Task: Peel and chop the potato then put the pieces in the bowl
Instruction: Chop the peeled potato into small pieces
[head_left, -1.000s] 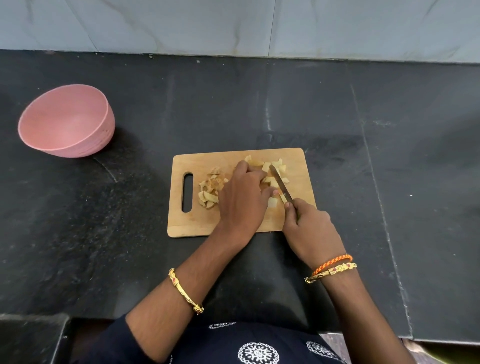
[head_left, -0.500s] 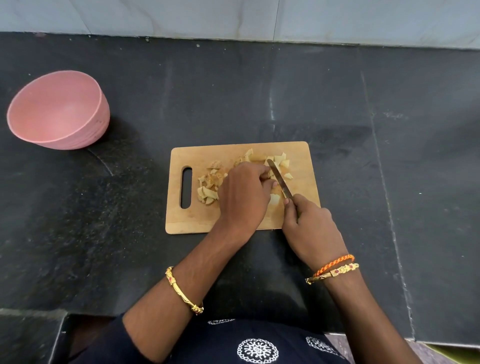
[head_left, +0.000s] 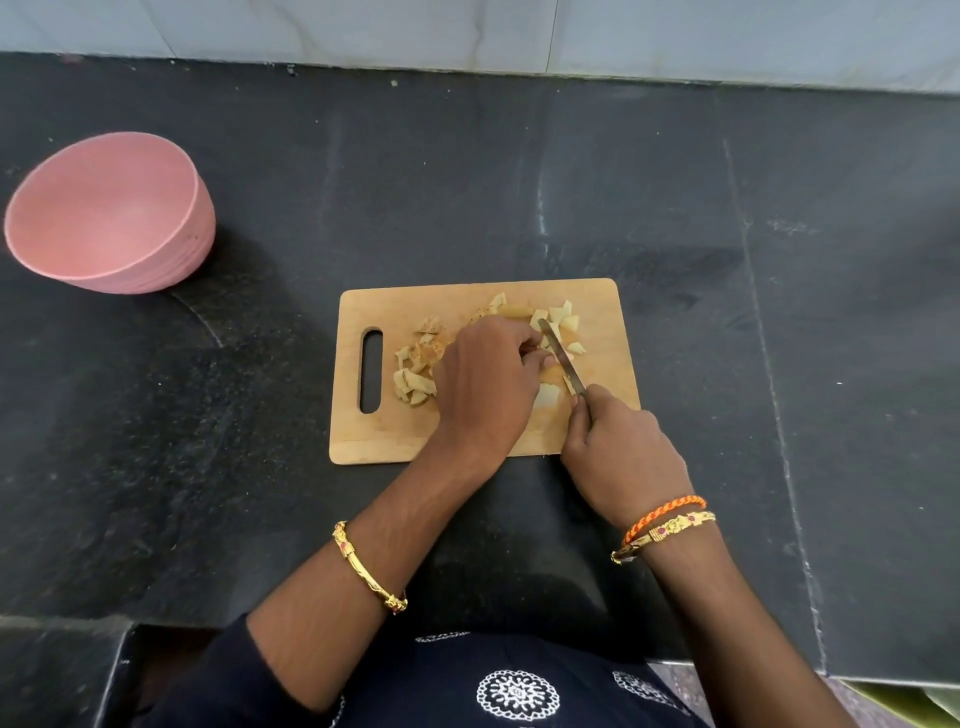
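**On the board, mid-chop**

On the wooden cutting board (head_left: 358, 431) we pin a potato piece (head_left: 546, 396) under the curled fingers of our left hand (head_left: 485, 387), while our right hand (head_left: 621, 452) grips the knife (head_left: 561, 356), blade down among the cut pieces (head_left: 563, 319). Peel scraps (head_left: 415, 376) lie toward the board's handle slot. The pink bowl (head_left: 111, 208) sits well apart on the dark desk (head_left: 779, 312).

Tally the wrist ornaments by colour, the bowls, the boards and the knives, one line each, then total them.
Gold bangles: 2, one on the left wrist, one on the right wrist
Orange braided band: 1
Pink bowl: 1
Wooden cutting board: 1
Knife: 1
Total: 6
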